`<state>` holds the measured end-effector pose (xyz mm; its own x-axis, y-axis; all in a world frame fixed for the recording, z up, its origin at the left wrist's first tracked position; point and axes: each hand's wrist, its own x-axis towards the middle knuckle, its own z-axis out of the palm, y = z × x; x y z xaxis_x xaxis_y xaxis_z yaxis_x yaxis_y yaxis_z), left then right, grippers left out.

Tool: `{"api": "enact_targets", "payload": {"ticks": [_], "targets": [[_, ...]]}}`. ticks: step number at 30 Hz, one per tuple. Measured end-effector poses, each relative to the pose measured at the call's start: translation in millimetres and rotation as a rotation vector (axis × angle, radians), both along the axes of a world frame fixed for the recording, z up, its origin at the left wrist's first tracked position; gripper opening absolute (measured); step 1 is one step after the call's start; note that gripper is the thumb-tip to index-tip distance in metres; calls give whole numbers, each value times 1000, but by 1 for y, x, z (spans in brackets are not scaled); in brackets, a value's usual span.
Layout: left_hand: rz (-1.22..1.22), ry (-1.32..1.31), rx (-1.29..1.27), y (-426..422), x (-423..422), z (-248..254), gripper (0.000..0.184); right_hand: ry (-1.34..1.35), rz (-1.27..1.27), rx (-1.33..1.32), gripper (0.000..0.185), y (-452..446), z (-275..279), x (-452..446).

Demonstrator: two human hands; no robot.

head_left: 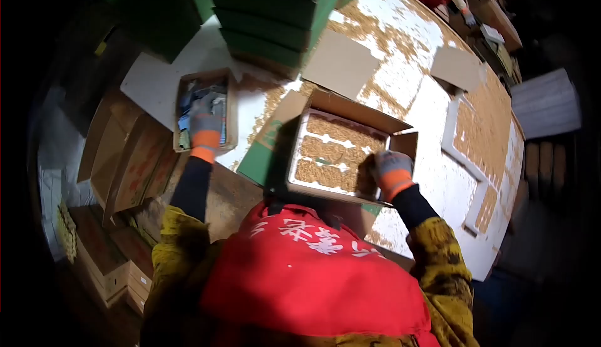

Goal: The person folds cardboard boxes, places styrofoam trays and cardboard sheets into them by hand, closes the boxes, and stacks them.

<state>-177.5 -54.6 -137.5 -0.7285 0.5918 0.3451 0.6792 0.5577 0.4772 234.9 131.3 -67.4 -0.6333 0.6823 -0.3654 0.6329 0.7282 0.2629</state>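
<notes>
Both my hands wear grey gloves with orange cuffs. My left hand (206,120) reaches into a small cardboard box (232,112) of blue, grey and dark packets (185,106). Its fingertips are lost among the packets, so their grip does not show. In front of me stands an open cardboard box (358,107) with a white foam tray (293,162) inside. Brown grain-like material (322,150) fills the tray's sections, and a small green piece (322,161) lies on it. At the tray's right edge is my right hand (392,166), fingers curled; whatever they hold is hidden.
Loose brown grains cover much of the white table (400,34). Stacked green boxes (266,15) stand at the back. More filled foam trays (482,128) lie at the right. Cardboard boxes (106,253) are piled at the left. Another person's gloved hand (468,17) shows at the far right.
</notes>
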Motion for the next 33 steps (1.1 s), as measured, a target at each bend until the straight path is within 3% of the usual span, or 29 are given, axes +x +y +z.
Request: {"api": "enact_targets", "payload": {"ticks": [1, 3, 5, 6, 9, 10, 12, 13, 15, 16, 17, 19, 20, 21, 22, 23, 24, 26, 28, 30, 31, 32, 33], "targets": [[37, -136, -147, -5, -10, 0, 39, 100, 58, -10, 38, -1, -5, -1], [93, -127, -398, -8, -21, -3, 53, 471, -31, -76, 28, -12, 27, -20], [151, 59, -506, -3, -20, -13, 63, 648, -39, -276, 22, -19, 43, -35], [150, 2, -512, -2, -17, -9, 65, 715, 18, -368, 23, -23, 43, -41], [138, -149, -480, 5, -18, 4, 68, 346, 274, -315, 26, -24, 20, -58], [126, -196, -449, 4, -20, 5, 68, 423, 332, -255, 26, -23, 7, -57], [140, -170, -384, -1, -26, 0, 63, 572, 202, -357, 21, -17, 8, -47], [105, -281, -342, -6, -34, -8, 56, 644, 141, -419, 19, -14, 15, -45], [95, -309, -244, -12, -38, -16, 49, 733, -69, -666, 12, -4, 36, -45], [107, -363, -233, -13, -40, -18, 47, 944, -312, -830, 6, -4, 41, -50], [142, -337, -244, -14, -42, -18, 46, 969, -584, -946, 8, -1, 52, -56], [179, -295, -266, -11, -36, -19, 45, 1230, -474, -970, 10, -19, 88, -94], [181, -284, -258, -11, -33, -14, 43, 1228, -154, -900, 24, -31, 84, -113], [160, -317, -186, -14, -38, -23, 40, 1279, 76, -1247, 38, -55, 118, -138], [198, -224, -160, -16, -38, -31, 39, 1293, 318, -1046, 43, -65, 130, -158], [267, -241, -187, -14, -41, -32, 38, 1299, 387, -991, 45, -55, 135, -168], [216, -225, -34, -24, -47, -49, 35, 1305, 453, -935, 48, -45, 139, -179], [228, -271, -91, -24, -34, -25, 29, 1303, 319, -745, 48, 30, 115, -197], [308, -260, -121, -26, -34, -24, 28, 1067, 104, -585, 50, 124, 53, -202], [380, -206, -205, -32, -29, -10, 27, 623, 110, -296, 81, 184, -11, -187], [359, -246, -142, -34, -26, 0, 30, 466, 131, -309, 101, 216, -61, -181], [338, -286, -81, -37, -22, 12, 33, 191, 170, -249, 112, 212, -59, -180], [311, -326, -22, -38, -19, 23, 36, 91, 188, -218, 115, 212, -81, -181]]}}
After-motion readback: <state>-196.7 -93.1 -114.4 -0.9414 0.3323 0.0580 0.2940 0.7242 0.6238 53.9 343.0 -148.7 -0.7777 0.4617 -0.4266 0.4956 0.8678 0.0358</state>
